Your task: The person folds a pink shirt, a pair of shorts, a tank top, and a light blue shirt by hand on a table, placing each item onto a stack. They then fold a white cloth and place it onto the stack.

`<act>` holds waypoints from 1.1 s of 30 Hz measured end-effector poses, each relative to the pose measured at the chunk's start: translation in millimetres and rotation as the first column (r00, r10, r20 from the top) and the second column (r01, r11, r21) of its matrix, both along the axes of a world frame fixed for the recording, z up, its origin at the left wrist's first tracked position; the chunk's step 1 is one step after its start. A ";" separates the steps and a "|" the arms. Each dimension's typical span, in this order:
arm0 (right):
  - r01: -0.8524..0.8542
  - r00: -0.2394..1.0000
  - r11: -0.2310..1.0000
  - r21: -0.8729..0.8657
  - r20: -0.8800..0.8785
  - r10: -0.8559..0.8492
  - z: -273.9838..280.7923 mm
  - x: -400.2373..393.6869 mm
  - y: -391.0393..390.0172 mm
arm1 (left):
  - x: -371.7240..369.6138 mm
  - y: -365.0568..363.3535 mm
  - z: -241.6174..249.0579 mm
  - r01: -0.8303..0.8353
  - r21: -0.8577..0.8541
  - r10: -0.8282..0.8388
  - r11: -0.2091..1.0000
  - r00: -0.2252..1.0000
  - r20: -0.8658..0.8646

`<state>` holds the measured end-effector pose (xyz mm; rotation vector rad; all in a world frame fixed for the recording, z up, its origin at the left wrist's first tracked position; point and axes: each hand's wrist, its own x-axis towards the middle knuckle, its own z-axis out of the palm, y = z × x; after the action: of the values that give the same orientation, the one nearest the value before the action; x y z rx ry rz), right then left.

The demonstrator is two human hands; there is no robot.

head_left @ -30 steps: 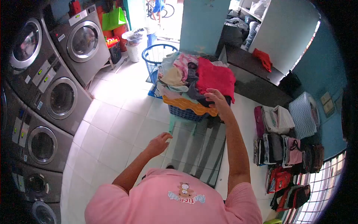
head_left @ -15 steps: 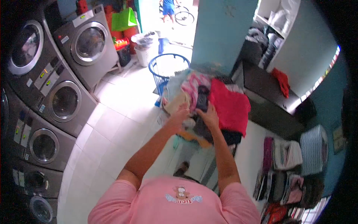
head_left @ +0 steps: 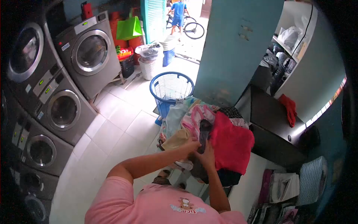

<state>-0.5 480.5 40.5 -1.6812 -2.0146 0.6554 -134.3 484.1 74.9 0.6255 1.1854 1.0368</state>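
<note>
A heap of laundry lies in front of me, with a dark grey cloth (head_left: pixel 204 131) running down its middle. My left hand (head_left: pixel 191 146) reaches in from the left, its fingers closed at the lower end of that cloth. Close against it, my right hand (head_left: pixel 207 155) is closed on the same cloth, its fingertips partly hidden in the fabric. A bright pink-red garment (head_left: pixel 233 143) spreads to the right of my hands. On the left are a beige cloth (head_left: pixel 176 139) and a pale blue one (head_left: pixel 174 118), with a pink-and-white patterned piece (head_left: pixel 194 118) above.
Beyond the heap stands a blue plastic basket (head_left: pixel 172 76). Steel-fronted washers and dryers (head_left: pixel 63 108) line the left wall. A dark desk (head_left: pixel 266 112) holding a red cloth (head_left: pixel 288 109) is at the right, folded laundry (head_left: pixel 285 186) below it. Outside the doorway, a person (head_left: pixel 178 15) stands by a bicycle.
My hands have come together at the dark grey cloth; the left moved right toward the other hand. My view has tilted up, so everything sits lower in the picture.
</note>
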 end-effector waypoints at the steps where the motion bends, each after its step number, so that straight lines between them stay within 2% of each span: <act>1: -0.013 1.000 0.999 0.034 0.015 0.013 0.3 -0.2 -3.1 | -5.6 9.8 -0.9 0.177 -0.098 -0.173 0.979 0.984 0.049; 2: 0.013 1.000 0.999 0.039 0.017 -0.014 0.4 -1.8 -6.0 | -8.3 20.9 -2.6 0.353 -0.182 -0.338 0.918 0.935 0.112; 3: 0.025 0.998 0.999 0.048 0.053 -0.027 1.2 -5.2 -7.9 | -7.8 33.9 -13.7 0.379 -0.174 -0.364 0.909 0.925 0.113; 5: 0.056 0.993 0.997 0.058 0.098 -0.061 8.8 -8.4 -7.0 | -2.2 55.2 -40.7 0.438 -0.139 -0.378 0.888 0.869 0.319; 6: 0.131 0.991 0.989 0.069 0.026 -0.133 14.5 -10.3 -5.5 | 0.0 59.7 -35.3 0.456 -0.134 -0.397 0.880 0.860 0.321; 8: 0.253 0.959 0.964 0.078 -0.152 -0.239 13.0 -16.2 3.9 | -0.6 56.4 -13.1 0.566 0.056 -0.560 0.822 0.789 0.252; 9: 0.310 0.926 0.949 0.067 -0.248 -0.285 7.8 -12.3 13.3 | 2.7 49.9 6.0 0.510 -0.020 -0.501 0.860 0.852 0.151; 10: 0.287 0.919 0.952 0.109 -0.313 -0.241 3.6 -9.2 19.9 | 5.5 50.1 19.9 0.454 -0.096 -0.452 0.886 0.891 0.039; 11: 0.277 0.904 0.950 0.142 -0.373 -0.208 -5.0 -3.7 25.1 | 4.7 67.4 -8.1 0.575 0.259 -0.598 0.776 0.802 0.013; 12: 0.315 0.913 0.947 0.063 -0.294 -0.284 -21.9 8.3 32.4 | 6.1 76.8 -42.0 0.597 0.582 -0.713 0.553 0.700 -0.040; 14: 0.332 0.793 0.940 -0.076 -0.517 -0.322 -21.0 28.7 34.3 | -12.0 49.6 -8.4 0.581 0.451 -0.562 0.678 0.805 -0.192; 15: 0.334 0.750 0.916 -0.221 -0.526 -0.400 -4.3 36.3 33.9 | -22.8 48.9 -7.7 0.616 0.430 -0.605 0.660 0.775 -0.181; 16: 0.318 0.706 0.879 -0.355 -0.530 -0.470 9.9 43.6 33.6 | -33.7 50.8 -7.6 0.707 0.343 -0.598 0.619 0.707 -0.377; 17: 0.281 0.635 0.901 -0.330 -0.640 -0.433 4.0 55.9 37.5 | -40.9 54.5 -4.1 0.774 0.252 -0.563 0.581 0.605 -0.563; 18: 0.244 0.559 0.926 -0.289 -0.738 -0.377 -0.8 70.4 42.2 | -44.5 54.7 0.0 0.789 0.252 -0.580 0.560 0.591 -0.562; 19: 0.265 0.551 0.920 -0.290 -0.737 -0.391 3.5 82.6 48.0 | -48.5 52.0 4.1 0.808 0.274 -0.485 0.522 0.545 -0.684; 20: 0.209 0.540 0.937 -0.280 -0.766 -0.349 4.0 92.7 49.3 | -51.8 46.9 3.8 0.827 0.287 -0.378 0.484 0.493 -0.784; 21: 0.152 0.529 0.952 -0.267 -0.791 -0.307 6.5 99.3 46.4 | -51.1 43.9 4.8 0.836 0.284 -0.396 0.470 0.488 -0.778; 22: 0.170 0.523 0.947 -0.271 -0.790 -0.320 25.6 95.1 42.0 | -50.7 43.6 9.3 0.838 0.303 -0.353 0.454 0.482 -0.802; 24: 0.171 0.599 0.940 -0.295 -0.726 -0.337 57.2 87.0 31.6 | -50.2 44.0 2.6 0.846 0.323 -0.320 0.423 0.474 -0.820; 26: 0.178 0.562 0.917 -0.357 -0.728 -0.393 57.7 83.8 21.8 | -49.1 48.0 -14.5 0.688 0.442 -0.363 0.576 0.700 -0.616; 27: 0.160 0.528 0.897 -0.412 -0.732 -0.431 59.4 81.9 18.6 | -47.3 49.6 -11.0 0.699 0.441 -0.375 0.563 0.691 -0.618; 29: 0.205 0.538 0.890 -0.407 -0.712 -0.450 53.2 71.4 8.4 | -44.6 50.4 -9.3 0.604 0.586 -0.061 0.540 0.723 -0.688; 31: 0.236 0.557 0.888 -0.394 -0.694 -0.456 41.0 61.6 2.2 | -39.3 53.1 -7.7 0.577 0.601 -0.035 0.553 0.737 -0.675; 33: 0.100 0.349 0.893 -0.439 -0.825 -0.445 23.3 54.6 0.6 | -28.2 57.7 -12.3 0.539 0.621 0.004 0.569 0.754 -0.657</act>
<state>54.2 481.1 63.8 -1.2424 -0.7879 1.4414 -162.5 541.8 62.6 1.9402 1.0337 1.0818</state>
